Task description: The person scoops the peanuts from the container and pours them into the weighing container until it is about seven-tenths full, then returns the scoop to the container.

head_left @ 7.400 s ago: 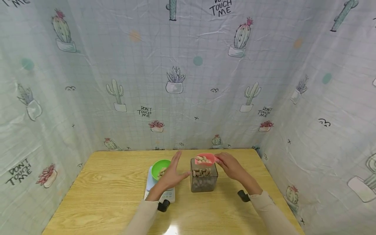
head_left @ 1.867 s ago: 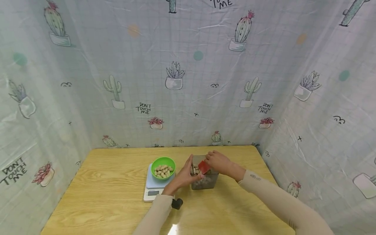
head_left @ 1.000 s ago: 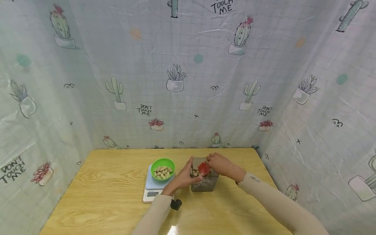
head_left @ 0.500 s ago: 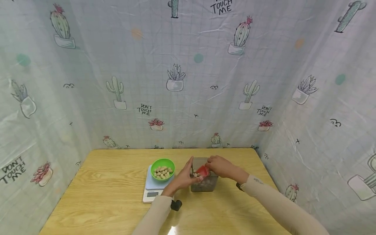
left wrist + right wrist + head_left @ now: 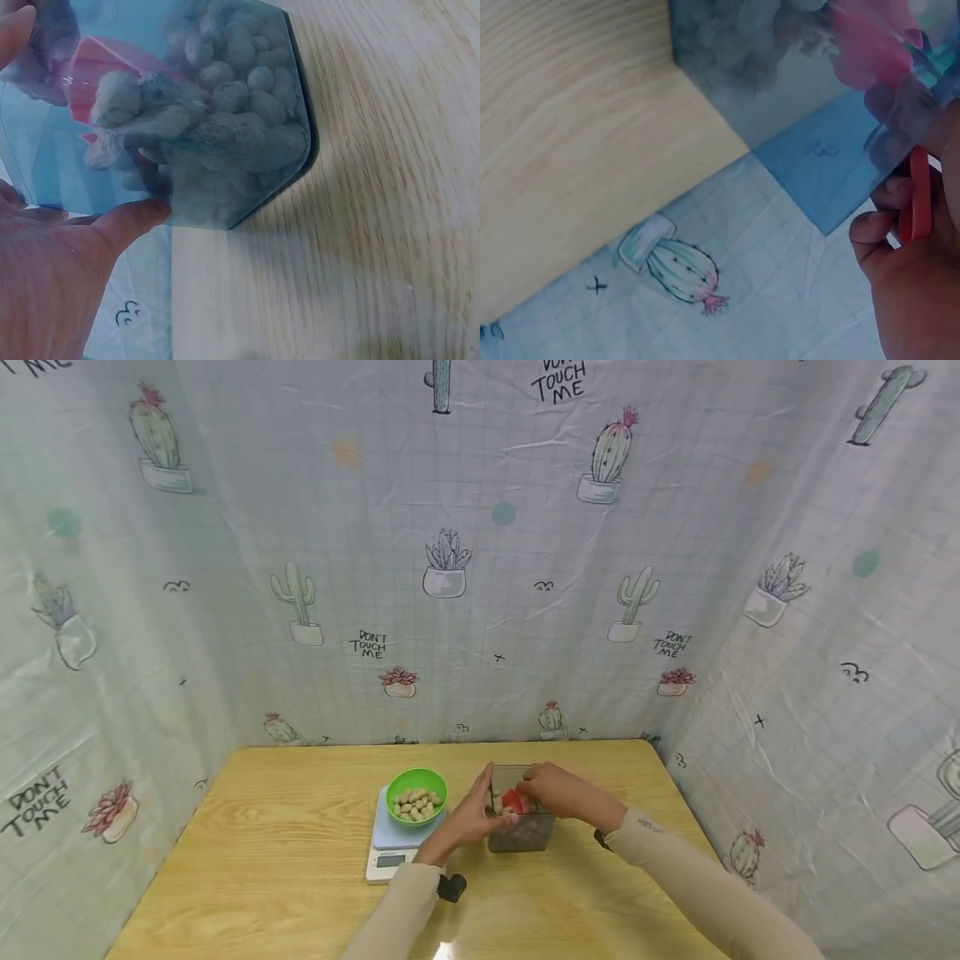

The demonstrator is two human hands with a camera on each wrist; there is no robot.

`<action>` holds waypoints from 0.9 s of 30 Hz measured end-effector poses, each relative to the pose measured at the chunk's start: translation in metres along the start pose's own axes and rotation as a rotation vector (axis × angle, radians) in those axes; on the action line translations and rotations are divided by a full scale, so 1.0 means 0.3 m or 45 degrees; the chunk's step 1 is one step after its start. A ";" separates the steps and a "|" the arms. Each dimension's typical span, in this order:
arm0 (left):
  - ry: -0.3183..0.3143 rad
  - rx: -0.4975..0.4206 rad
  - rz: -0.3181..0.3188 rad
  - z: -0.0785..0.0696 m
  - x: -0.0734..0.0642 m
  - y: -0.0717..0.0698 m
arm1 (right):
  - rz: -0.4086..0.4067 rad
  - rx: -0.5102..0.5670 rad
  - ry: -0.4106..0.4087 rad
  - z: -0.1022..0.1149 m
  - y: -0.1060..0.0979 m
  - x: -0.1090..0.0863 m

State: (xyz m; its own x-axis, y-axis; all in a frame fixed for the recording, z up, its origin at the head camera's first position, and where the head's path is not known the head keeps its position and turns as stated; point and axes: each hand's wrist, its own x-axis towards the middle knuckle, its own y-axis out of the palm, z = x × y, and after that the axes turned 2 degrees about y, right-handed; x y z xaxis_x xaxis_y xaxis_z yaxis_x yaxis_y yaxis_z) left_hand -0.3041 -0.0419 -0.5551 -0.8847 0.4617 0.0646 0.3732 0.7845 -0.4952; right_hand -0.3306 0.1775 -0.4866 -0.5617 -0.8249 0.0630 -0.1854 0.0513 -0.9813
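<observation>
A clear grey plastic container (image 5: pixel 521 837) of unshelled peanuts (image 5: pixel 240 112) stands right of centre. My left hand (image 5: pixel 471 816) holds its left side, thumb against the near wall and fingers along the left rim. My right hand (image 5: pixel 564 792) reaches in over the right rim and grips a red scoop (image 5: pixel 513 802) by its handle (image 5: pixel 921 196). Through the wall in the left wrist view, the scoop's mouth is down among the peanuts, with some lying against it. To the left, a green bowl (image 5: pixel 416 775) with several peanuts sits on a kitchen scale (image 5: pixel 390 837).
The scale's display (image 5: pixel 391 861) faces me, and my left forearm passes close to its right edge. The wooden table (image 5: pixel 285 843) ends at a printed cactus curtain (image 5: pixel 450 677), which also hangs along both sides.
Earlier, the scoop was raised above the container with peanuts in it, and my left hand was off the container. Since then my left hand took hold of the container; the scoop has gone down inside and tilts.
</observation>
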 end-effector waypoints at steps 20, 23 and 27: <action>-0.005 -0.012 0.017 0.004 0.000 -0.014 | -0.239 0.156 0.270 -0.015 0.061 -0.072; -0.025 -0.020 0.011 0.007 -0.001 -0.011 | -0.265 0.212 0.280 -0.017 0.067 -0.082; -0.037 -0.020 0.006 0.016 -0.007 -0.008 | -0.303 0.277 0.304 -0.010 0.072 -0.097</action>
State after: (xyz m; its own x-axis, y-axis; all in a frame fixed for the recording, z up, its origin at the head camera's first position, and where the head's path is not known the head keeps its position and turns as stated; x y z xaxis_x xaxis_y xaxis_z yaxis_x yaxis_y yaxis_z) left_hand -0.3046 -0.0467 -0.5582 -0.8905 0.4535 0.0368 0.3818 0.7888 -0.4818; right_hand -0.3208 0.2042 -0.5090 -0.7002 -0.6437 0.3088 -0.1726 -0.2671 -0.9481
